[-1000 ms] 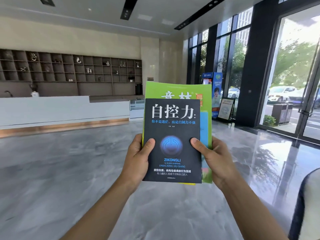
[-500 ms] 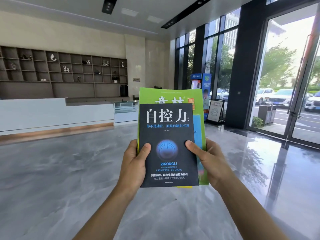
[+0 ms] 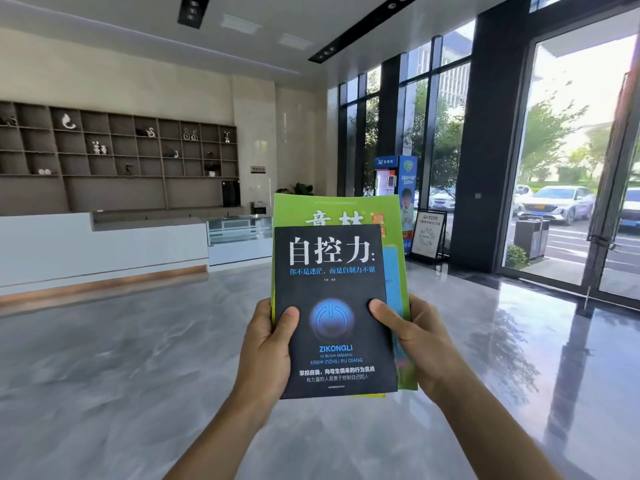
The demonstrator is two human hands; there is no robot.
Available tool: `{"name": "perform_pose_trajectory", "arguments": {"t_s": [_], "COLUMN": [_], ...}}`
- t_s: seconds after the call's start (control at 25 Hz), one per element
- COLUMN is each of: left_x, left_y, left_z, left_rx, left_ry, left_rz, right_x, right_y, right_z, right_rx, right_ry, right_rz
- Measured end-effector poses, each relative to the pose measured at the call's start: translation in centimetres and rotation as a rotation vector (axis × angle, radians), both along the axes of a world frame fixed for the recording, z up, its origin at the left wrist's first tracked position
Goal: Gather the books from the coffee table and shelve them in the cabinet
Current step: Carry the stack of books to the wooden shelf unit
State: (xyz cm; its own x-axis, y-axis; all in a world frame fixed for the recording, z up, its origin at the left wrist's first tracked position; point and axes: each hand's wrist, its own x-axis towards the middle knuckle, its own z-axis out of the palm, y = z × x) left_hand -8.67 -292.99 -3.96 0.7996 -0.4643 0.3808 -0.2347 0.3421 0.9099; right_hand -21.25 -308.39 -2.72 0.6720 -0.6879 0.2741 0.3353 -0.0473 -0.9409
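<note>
Books clamped between both hands' fingers

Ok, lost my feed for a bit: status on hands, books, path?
Left hand and right hand both gripping the stack. Black book in front, green book behind. Wall shelving ahead-left, open floor between.

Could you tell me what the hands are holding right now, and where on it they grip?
Both hands hold a stack of books: the left hand at the black book's lower left edge, the right hand at the lower right, over the green magazine.
</note>
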Motion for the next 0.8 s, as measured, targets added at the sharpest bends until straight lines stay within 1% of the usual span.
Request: {"name": "perform_pose_trajectory", "arguments": {"t_s": [0.12,0.2,0.28,0.36,0.48,0.6,0.72,0.8], "left_x": [8.4,14.1,20.0,25.6,33.7,41.7,51.6,57.9], "left_y": [-9.1,-15.2,-20.9,-26.1,-33.3,-41.4,-50.4,-55.9], "left_z": [-1.0,-0.2,0.5,1.6,1.6,0.7,-0.4,-0.3], "left_rx": [-0.010,-0.040,-0.051,-0.044,-0.032,-0.038,-0.062,-0.059], "left_ry": [-0.024,-0.050,-0.049,-0.046,-0.071,-0.071,-0.079,-0.079], "left_rz": [-0.017,-0.029,-0.032,0.001,0.007,-0.016,-0.009,0.000], "right_x": [8.4,14.1,19.9,25.4,33.0,40.8,50.4,56.3], "right_y": [-9.1,-15.4,-21.3,-26.3,-33.1,-40.4,-49.4,-54.8], "right_z": [-0.8,-0.3,0.9,2.2,2.7,2.1,1.0,0.9], "right_rx": [-0.024,-0.035,-0.053,-0.084,-0.056,-0.051,-0.082,-0.064], "right_ry": [-0.025,-0.055,-0.045,-0.032,-0.049,-0.070,-0.079,-0.085], "right_rz": [-0.015,-0.016,-0.028,-0.003,0.044,0.048,0.032,0.030]}}
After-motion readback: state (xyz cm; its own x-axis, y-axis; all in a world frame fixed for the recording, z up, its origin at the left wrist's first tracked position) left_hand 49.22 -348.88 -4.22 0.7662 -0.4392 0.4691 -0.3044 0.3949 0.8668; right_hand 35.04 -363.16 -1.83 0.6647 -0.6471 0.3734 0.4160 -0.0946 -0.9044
